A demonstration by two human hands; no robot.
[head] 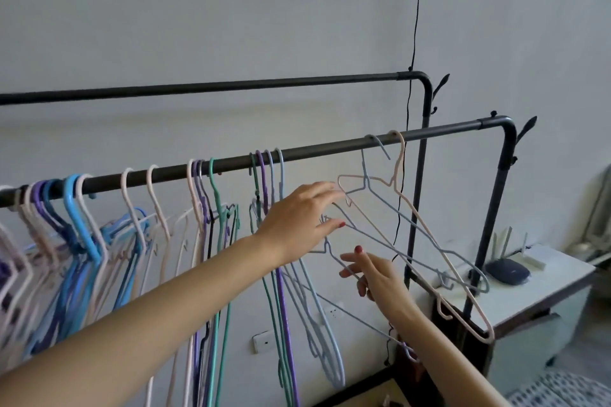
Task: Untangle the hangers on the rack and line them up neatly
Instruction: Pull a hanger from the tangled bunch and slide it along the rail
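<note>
Most hangers hang in rough bunches along the front rail, unevenly spaced. At the right, two cross, tilted and snagged (a third, blue-grey, seems caught below). Left hand spread against them; right hand pinches the blue-grey wire. Untangling and spacing remain.

Thin wire hangers in pink, blue, purple and teal are hooked on the front rail of a black rack. A dense bunch is crowded at the left. Near the right end, a pink hanger and a blue hanger are tilted and crossed.
</note>
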